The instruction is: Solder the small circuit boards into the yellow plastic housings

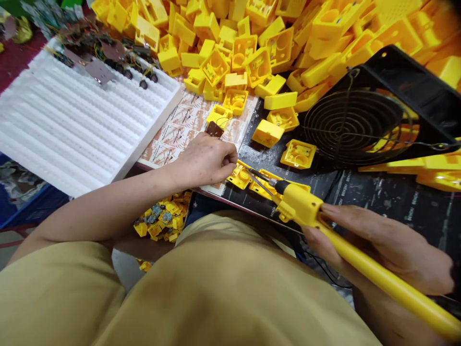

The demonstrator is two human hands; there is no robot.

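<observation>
My right hand (pixel 382 245) is wrapped round the yellow handle of a soldering iron (pixel 302 204), whose dark, thin tip points left. The tip is over a small yellow plastic casing (pixel 239 176) at the table's near edge. My left hand (pixel 209 158) is closed, thumb and fingers pinched together beside that casing. What the pinch holds is hidden. Just beyond the left knuckles is a small brown circuit board (pixel 215 129) with thin wires, next to an open yellow casing (pixel 219 115). Another yellow casing (pixel 262 182) lies partly behind the iron's tip.
A big heap of yellow casings (pixel 230 43) covers the back of the table. At the right stands a black fan (pixel 353 120) with a wire guard. On the left, a ridged white foam tray (pixel 72 129) carries wired boards (pixel 101 72). More yellow parts (pixel 162 218) lie below the table edge.
</observation>
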